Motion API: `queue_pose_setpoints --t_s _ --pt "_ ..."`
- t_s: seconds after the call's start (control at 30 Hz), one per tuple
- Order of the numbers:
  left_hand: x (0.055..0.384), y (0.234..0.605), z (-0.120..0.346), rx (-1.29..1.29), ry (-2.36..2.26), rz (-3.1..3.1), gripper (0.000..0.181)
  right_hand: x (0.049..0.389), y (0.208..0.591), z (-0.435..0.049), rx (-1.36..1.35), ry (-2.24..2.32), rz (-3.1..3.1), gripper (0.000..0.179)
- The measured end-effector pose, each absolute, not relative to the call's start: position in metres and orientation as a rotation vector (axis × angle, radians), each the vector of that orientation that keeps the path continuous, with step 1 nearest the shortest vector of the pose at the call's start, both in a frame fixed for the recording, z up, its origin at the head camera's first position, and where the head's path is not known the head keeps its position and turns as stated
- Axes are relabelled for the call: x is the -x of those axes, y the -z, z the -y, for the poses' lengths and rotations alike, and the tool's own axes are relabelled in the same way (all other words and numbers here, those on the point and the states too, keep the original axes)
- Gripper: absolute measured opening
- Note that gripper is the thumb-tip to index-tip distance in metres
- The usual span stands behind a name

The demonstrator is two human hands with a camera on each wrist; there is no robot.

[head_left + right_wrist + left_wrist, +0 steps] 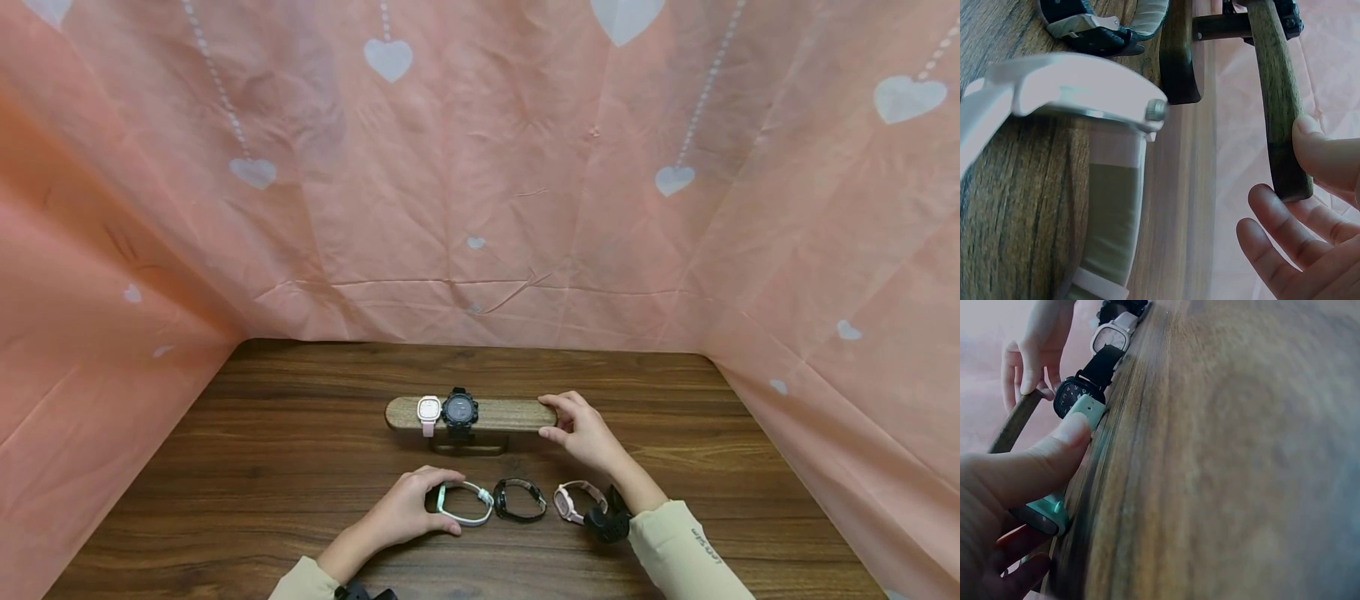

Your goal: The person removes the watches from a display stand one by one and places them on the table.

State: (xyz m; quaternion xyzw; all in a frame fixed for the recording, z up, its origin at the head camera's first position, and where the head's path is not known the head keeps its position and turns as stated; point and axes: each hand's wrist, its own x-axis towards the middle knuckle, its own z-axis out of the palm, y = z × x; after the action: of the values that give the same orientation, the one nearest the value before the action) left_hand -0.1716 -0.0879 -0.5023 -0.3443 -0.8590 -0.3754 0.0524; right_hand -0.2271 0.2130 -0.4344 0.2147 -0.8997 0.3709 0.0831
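Note:
My left hand (401,508) is curled about a mint-green and white watch (1047,515) lying on its side on the table. The thumb lies on its strap end, with the fingers by the case. My right hand (588,433) holds the right end of a wooden watch stand's bar (513,415), thumb on the near side and fingers on the far side. Around the bar's left half sit a pink square watch (428,409) and a chunky black watch (460,408), side by side.
On the wooden table (300,467), a black watch (500,501) and a pale pink watch (564,504) stand on their sides, right of the mint-green one. The stand's base (468,451) is below the bar. Pink fabric (480,208) with hearts encloses the back and sides.

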Motion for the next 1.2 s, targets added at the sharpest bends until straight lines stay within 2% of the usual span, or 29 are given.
queue_pose_setpoints --t_s 0.37,0.77,1.2 --pt "0.17 0.495 0.092 1.084 1.189 2.592 0.068 0.227 0.437 -0.214 -0.627 -1.102 2.682 0.047" --pt "0.176 0.477 0.104 0.974 1.218 2.479 0.042 0.228 0.437 -0.214 -0.654 -1.109 2.663 0.046" --pt "0.185 0.456 0.117 0.868 1.27 2.306 0.021 0.228 0.437 -0.214 -0.653 -1.088 2.667 0.046"
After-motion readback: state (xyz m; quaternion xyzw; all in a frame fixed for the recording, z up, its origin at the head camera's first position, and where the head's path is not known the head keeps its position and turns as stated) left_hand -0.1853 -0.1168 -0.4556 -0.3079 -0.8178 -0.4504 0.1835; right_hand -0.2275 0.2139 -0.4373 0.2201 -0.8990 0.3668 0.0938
